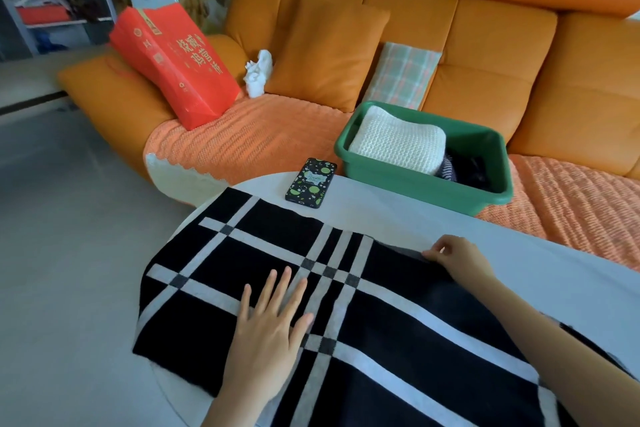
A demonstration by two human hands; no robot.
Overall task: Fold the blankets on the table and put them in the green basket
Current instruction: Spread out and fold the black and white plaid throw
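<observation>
A black blanket (277,243) with grey-white crossing stripes lies spread flat over the round white table (467,229). My left hand (273,326) presses flat on its middle with straight fingers. My right hand (457,258) pinches the blanket's far right edge, where a corner is turned up. The green basket (415,177) sits on the sofa just beyond the table. It holds a folded cream knitted blanket (398,142) on its left side and dark striped cloth (464,166) on its right.
A phone (311,183) in a black case with green dots lies on the table's far edge, near the basket. On the orange sofa (485,45) are a red paper bag (176,66), a cushion (325,52), a plaid cloth (401,74) and a white crumpled object (258,73). Grey floor lies to the left.
</observation>
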